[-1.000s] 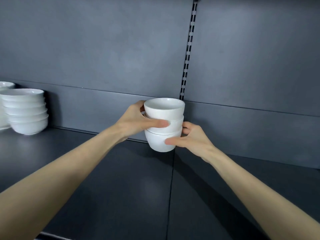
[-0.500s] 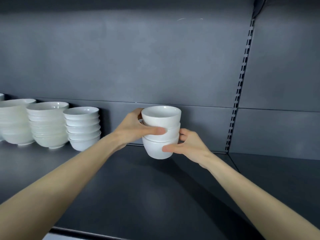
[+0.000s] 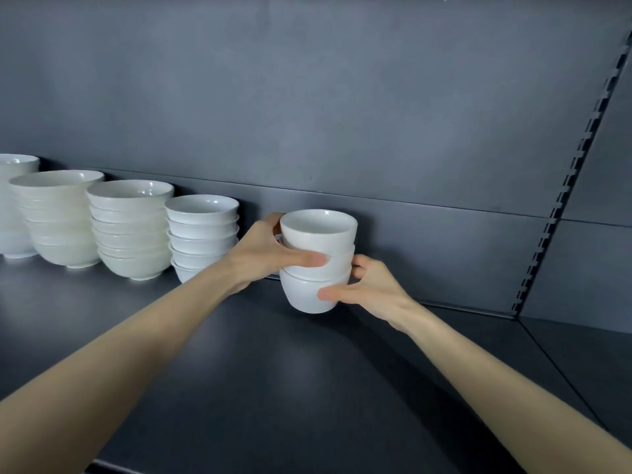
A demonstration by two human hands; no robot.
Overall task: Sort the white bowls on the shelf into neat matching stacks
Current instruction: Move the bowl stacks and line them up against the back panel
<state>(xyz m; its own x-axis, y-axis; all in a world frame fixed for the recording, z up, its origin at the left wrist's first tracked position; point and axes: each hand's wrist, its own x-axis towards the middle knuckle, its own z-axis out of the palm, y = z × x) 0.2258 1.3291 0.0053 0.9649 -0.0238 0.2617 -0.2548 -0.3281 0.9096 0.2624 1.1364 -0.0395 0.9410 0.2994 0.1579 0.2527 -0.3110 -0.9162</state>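
At the centre of the frame, both hands grip one stack of three small bowls [image 3: 318, 265], white and steep-sided. The left hand [image 3: 263, 254] wraps the upper part, with its thumb lying across the front of the middle bowl and its fingers behind. The right hand [image 3: 369, 289] holds the bottom bowl, thumb on its front, fingers curled round the far side.

The stack is upright, low on the dark shelf [image 3: 273, 371] and close to the grey back panel [image 3: 307, 97]; I cannot tell whether its foot touches the shelf.

Just to its left in the frame, partly behind the left wrist, stands a stack of rounded bowls [image 3: 201, 230]. Further left are a wider stack [image 3: 131, 227], then a second wide stack [image 3: 58, 217], then a tall stack [image 3: 15, 206] cut by the left edge.

At the right a slotted upright [image 3: 564, 186] runs up the panel.
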